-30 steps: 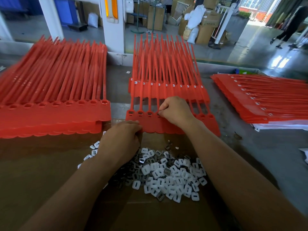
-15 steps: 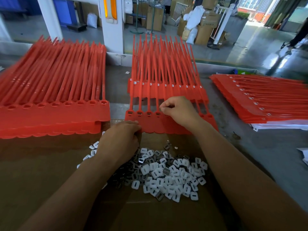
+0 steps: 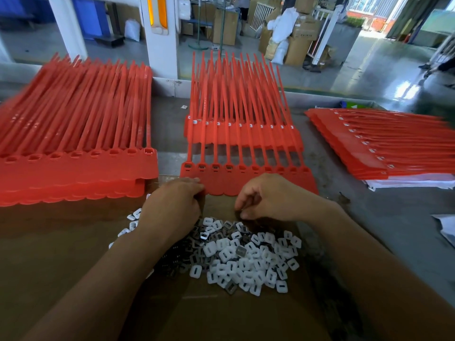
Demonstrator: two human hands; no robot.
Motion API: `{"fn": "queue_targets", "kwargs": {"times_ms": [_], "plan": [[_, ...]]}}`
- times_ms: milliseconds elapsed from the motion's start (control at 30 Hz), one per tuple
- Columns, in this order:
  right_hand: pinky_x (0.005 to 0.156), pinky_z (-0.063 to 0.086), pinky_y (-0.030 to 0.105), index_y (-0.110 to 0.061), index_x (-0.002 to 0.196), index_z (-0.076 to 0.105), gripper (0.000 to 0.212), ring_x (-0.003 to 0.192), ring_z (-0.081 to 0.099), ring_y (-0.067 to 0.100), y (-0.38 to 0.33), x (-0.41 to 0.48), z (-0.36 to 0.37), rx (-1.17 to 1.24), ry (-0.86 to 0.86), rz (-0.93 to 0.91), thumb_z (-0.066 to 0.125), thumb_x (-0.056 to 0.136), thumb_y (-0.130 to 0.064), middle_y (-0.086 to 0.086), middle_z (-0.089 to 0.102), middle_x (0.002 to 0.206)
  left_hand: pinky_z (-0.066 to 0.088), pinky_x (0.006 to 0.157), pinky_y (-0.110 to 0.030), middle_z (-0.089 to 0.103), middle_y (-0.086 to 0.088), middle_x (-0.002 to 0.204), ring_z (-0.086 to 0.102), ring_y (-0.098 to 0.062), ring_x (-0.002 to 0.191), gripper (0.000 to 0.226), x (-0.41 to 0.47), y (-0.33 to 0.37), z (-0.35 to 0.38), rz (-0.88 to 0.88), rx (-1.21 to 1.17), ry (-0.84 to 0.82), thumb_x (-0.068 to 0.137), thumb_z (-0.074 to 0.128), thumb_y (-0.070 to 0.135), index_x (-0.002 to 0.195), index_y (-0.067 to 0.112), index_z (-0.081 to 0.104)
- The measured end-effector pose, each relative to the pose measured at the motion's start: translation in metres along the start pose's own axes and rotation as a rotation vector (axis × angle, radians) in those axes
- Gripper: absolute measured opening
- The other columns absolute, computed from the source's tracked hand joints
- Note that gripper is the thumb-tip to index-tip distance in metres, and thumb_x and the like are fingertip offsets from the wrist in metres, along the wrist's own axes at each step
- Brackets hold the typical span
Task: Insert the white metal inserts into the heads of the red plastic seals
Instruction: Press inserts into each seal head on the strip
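right hand, fingers curled, hovers over white inserts heaped on the near side of the red seal strip; whether it pinches one cannot be told. left hand grips the strip's near-left corner; heads run crosswise just beyond the right hand.

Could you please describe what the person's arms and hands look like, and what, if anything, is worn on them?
The left forearm and right forearm are bare as far as the picture's edge, with no sleeves showing. The left hand and right hand wear no gloves. No ring, watch, bracelet or bandage is visible on either.
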State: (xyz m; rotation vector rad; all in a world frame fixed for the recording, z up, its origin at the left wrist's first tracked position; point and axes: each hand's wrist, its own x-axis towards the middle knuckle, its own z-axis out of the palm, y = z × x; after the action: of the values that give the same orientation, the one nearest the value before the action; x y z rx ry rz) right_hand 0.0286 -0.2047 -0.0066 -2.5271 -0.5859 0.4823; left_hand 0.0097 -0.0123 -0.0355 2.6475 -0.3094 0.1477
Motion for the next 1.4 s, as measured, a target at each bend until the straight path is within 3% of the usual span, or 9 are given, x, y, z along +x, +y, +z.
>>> {"fn": "queue_targets", "kwargs": {"times_ms": [133, 267, 367, 500, 600, 767, 1000, 1167, 1400], "plan": [[0.062, 0.039, 0.007, -0.033, 0.07, 0.06, 0.02, 0.069, 0.054, -0.012, 0.001, 0.002, 0.004, -0.067, 0.009, 0.011, 0.071, 0.079, -0.019, -0.019, 0.06, 0.075, 0.026, 0.107, -0.024, 0.044, 0.005, 0.141, 0.037, -0.01, 0.131, 0.045, 0.0, 0.0, 0.0, 0.002, 0.002, -0.001, 0.087, 0.041, 0.003, 0.128, 0.017, 0.054], [0.069, 0.046, 0.013, -0.032, 0.073, 0.058, 0.019, 0.071, 0.057, -0.006, 0.0, -0.001, 0.0, 0.005, 0.048, 0.026, 0.064, 0.085, -0.018, -0.015, 0.061, 0.076, 0.026, 0.106, -0.023, 0.044, 0.005, 0.141, 0.036, -0.01, 0.131, 0.045, 0.001, 0.0, 0.0, 0.007, -0.004, -0.002, 0.087, 0.041, 0.003, 0.127, 0.016, 0.054], [0.058, 0.047, 0.013, -0.026, 0.078, 0.053, 0.017, 0.061, 0.059, -0.006, 0.002, -0.002, -0.006, 0.146, 0.165, 0.061, 0.054, 0.091, -0.016, -0.008, 0.063, 0.076, 0.027, 0.105, -0.024, 0.044, 0.004, 0.141, 0.036, -0.011, 0.131, 0.045, 0.001, -0.001, 0.001, 0.007, -0.008, -0.006, 0.087, 0.041, 0.002, 0.127, 0.016, 0.055], [0.059, 0.05, 0.018, -0.023, 0.074, 0.056, 0.016, 0.059, 0.06, -0.001, 0.009, 0.001, -0.014, 0.195, 0.335, 0.118, 0.061, 0.087, -0.015, -0.007, 0.063, 0.071, 0.028, 0.106, -0.025, 0.044, 0.004, 0.14, 0.037, -0.011, 0.131, 0.044, 0.001, -0.001, 0.001, 0.008, -0.013, -0.002, 0.087, 0.041, 0.002, 0.126, 0.016, 0.056], [0.053, 0.046, 0.015, -0.022, 0.068, 0.057, 0.019, 0.055, 0.058, 0.001, 0.012, 0.009, -0.017, 0.209, 0.394, 0.154, 0.068, 0.08, -0.011, -0.006, 0.062, 0.069, 0.028, 0.106, -0.024, 0.045, 0.004, 0.14, 0.038, -0.011, 0.131, 0.044, 0.001, -0.001, 0.001, 0.012, -0.008, 0.004, 0.086, 0.041, 0.002, 0.125, 0.016, 0.056], [0.05, 0.046, 0.015, -0.024, 0.077, 0.054, 0.027, 0.054, 0.059, 0.005, 0.017, 0.02, -0.014, 0.274, 0.49, 0.192, 0.067, 0.076, 0.0, 0.001, 0.063, 0.073, 0.028, 0.107, -0.025, 0.044, 0.004, 0.14, 0.038, -0.011, 0.131, 0.045, 0.001, -0.001, 0.001, 0.011, -0.01, -0.002, 0.086, 0.041, 0.001, 0.126, 0.016, 0.056], [0.05, 0.049, 0.014, -0.024, 0.07, 0.06, 0.024, 0.06, 0.061, 0.009, 0.021, 0.031, -0.014, 0.318, 0.564, 0.191, 0.064, 0.083, -0.005, -0.005, 0.063, 0.066, 0.025, 0.109, -0.025, 0.043, 0.004, 0.142, 0.035, -0.01, 0.132, 0.045, 0.001, -0.001, 0.0, 0.018, -0.008, -0.015, 0.088, 0.041, 0.003, 0.128, 0.016, 0.053], [0.062, 0.041, 0.013, -0.015, 0.08, 0.07, 0.006, 0.069, 0.054, 0.001, 0.021, 0.043, -0.012, 0.219, 0.589, 0.193, 0.067, 0.082, -0.01, -0.009, 0.059, 0.072, 0.027, 0.107, -0.024, 0.045, 0.004, 0.14, 0.038, -0.01, 0.131, 0.042, 0.0, -0.001, -0.001, 0.02, -0.015, -0.005, 0.087, 0.042, 0.003, 0.125, 0.016, 0.056], [0.085, 0.051, 0.038, -0.007, 0.085, 0.072, 0.012, 0.089, 0.063, 0.02, 0.022, 0.055, -0.004, 0.23, 0.537, 0.259, 0.06, 0.086, -0.009, 0.009, 0.07, 0.094, 0.03, 0.107, -0.027, 0.045, 0.004, 0.14, 0.039, -0.012, 0.13, 0.042, 0.001, -0.001, -0.001, 0.015, -0.008, -0.009, 0.087, 0.043, 0.004, 0.125, 0.017, 0.057]]}}
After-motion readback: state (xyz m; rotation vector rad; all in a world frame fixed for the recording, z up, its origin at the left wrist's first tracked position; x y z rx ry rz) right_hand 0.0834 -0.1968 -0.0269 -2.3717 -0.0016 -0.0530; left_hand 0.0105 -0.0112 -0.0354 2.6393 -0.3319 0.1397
